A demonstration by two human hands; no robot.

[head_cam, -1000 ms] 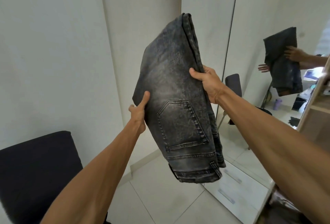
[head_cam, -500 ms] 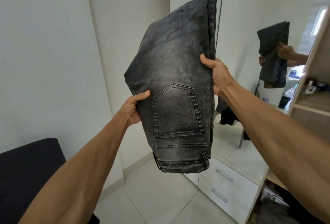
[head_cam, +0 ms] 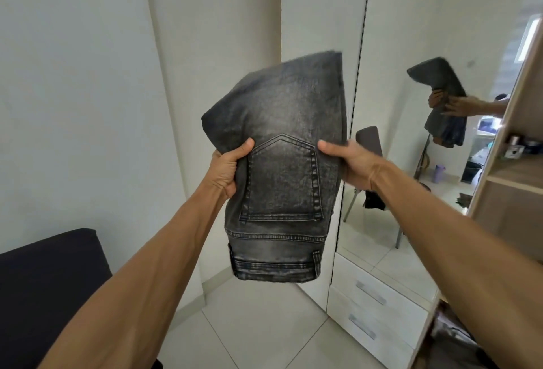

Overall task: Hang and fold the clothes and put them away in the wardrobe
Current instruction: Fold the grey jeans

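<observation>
Location: a room in a home, bedroom type. Indicators: a white wardrobe [head_cam: 320, 16] with a full-height mirrored door [head_cam: 411, 16], two drawers [head_cam: 379, 301] at its base, open wooden shelves [head_cam: 517, 180], a pale tiled floor [head_cam: 264, 324], and a dark upholstered chair [head_cam: 44, 295].

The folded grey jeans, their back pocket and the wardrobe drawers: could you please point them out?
folded grey jeans [head_cam: 279, 98], head view, upper faded panel.
back pocket [head_cam: 283, 180], head view, pocket centre.
wardrobe drawers [head_cam: 399, 301], head view, upper drawer front.
</observation>
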